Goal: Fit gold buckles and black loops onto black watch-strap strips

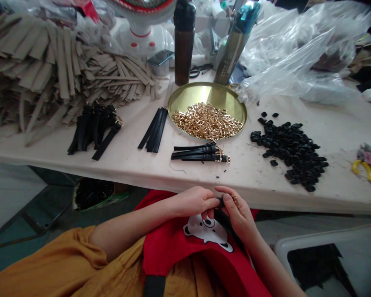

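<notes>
Over my lap, at the table's front edge, my left hand [200,201] and my right hand [238,215] meet with fingers closed. Between the fingertips of both shows a small black strap [220,202], mostly hidden by them. A gold buckle [235,201] pokes out at my right hand. Beyond the hands lie black straps with gold buckles [198,152], side by side. Behind these, a round gold tray [204,90] carries a heap of loose gold buckles [208,121]. Plain black straps [154,130] lie left of the tray, and a pile of small black loops [292,150] lies to the right.
A bundle of buckled black straps [94,126] lies at left before stacked beige strips [27,53]. Bottles [184,45], a fan [142,37] and clear plastic bags [297,53] stand behind. Pliers [366,167] lie at far right. A white bin [284,247] is below right.
</notes>
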{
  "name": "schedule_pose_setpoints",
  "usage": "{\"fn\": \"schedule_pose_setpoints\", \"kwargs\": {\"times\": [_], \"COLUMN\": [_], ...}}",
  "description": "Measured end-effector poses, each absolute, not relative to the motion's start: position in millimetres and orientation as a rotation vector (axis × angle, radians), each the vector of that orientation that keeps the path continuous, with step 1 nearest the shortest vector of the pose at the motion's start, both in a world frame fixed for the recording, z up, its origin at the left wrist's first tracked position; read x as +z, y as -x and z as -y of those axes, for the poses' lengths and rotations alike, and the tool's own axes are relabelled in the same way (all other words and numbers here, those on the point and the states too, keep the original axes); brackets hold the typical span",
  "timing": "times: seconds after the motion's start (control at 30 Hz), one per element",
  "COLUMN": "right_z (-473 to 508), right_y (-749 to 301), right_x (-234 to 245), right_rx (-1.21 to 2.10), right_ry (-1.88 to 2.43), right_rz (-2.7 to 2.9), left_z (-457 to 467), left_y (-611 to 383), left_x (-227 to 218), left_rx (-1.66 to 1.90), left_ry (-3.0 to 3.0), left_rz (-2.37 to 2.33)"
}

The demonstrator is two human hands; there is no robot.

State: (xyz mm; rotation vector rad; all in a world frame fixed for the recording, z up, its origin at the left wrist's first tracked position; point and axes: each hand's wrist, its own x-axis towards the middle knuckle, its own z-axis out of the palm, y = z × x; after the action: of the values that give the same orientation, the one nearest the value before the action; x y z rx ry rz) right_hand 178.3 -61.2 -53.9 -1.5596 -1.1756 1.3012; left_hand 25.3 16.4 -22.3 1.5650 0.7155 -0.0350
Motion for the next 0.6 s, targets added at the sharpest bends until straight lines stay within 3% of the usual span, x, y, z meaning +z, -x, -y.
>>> {"fn": "schedule_pose_setpoints", "kwargs": {"times": [0.27,0.4,0.6], "right_z": [52,38,-22], "right_y": [-186,-179,-186], "right_x": [-58,-53,-48], "right_rx": [0.808,0.722,0.426], "right_ry": [1.704,1.631,1.794], "right_rz": [1.408,1.536,1.634], "left_z": [-23,-30,-79], "left_y": [-20,-23,-22], "left_x": [-13,-11,-14], "left_rx": [-0.023,-0.034,0.307], "left_ry": [-1.695,-1.732,-2.425], "left_rz": [-0.773,-0.761,-1.019]}}
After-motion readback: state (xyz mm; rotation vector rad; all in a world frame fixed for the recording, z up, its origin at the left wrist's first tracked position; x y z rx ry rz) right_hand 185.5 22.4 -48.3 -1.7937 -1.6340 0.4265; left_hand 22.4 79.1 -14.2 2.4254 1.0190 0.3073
